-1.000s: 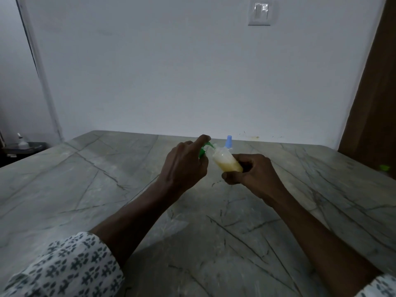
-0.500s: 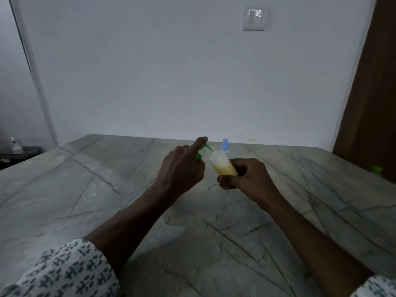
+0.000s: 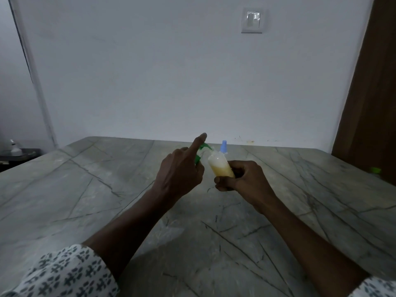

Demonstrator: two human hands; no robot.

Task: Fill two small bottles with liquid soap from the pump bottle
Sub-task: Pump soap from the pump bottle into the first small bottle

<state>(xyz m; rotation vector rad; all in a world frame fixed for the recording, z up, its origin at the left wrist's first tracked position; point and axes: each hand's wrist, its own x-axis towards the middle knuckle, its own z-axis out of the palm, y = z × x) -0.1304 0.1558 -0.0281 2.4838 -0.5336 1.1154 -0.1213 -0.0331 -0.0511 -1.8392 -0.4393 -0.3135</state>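
My right hand (image 3: 244, 179) grips a small clear bottle (image 3: 220, 167), tilted with its mouth up and to the left; yellowish soap fills its lower part. My left hand (image 3: 180, 170) wraps around the pump bottle, of which only the green pump head (image 3: 204, 147) and a green strip show past my fingers. The left index finger is lifted off the pump and points up. The spout ends right at the small bottle's mouth. A second small bottle with a light blue cap (image 3: 224, 146) stands on the table just behind.
The grey marble table (image 3: 107, 200) runs to a white wall at the back. A brown door lies at the right, with a small green object (image 3: 376, 170) at the table's right edge. A dark side shelf with a white bottle (image 3: 14, 147) sits far left.
My left index finger has risen off the pump head and now points upward. Both hands and the small bottle stay at about the same spot.
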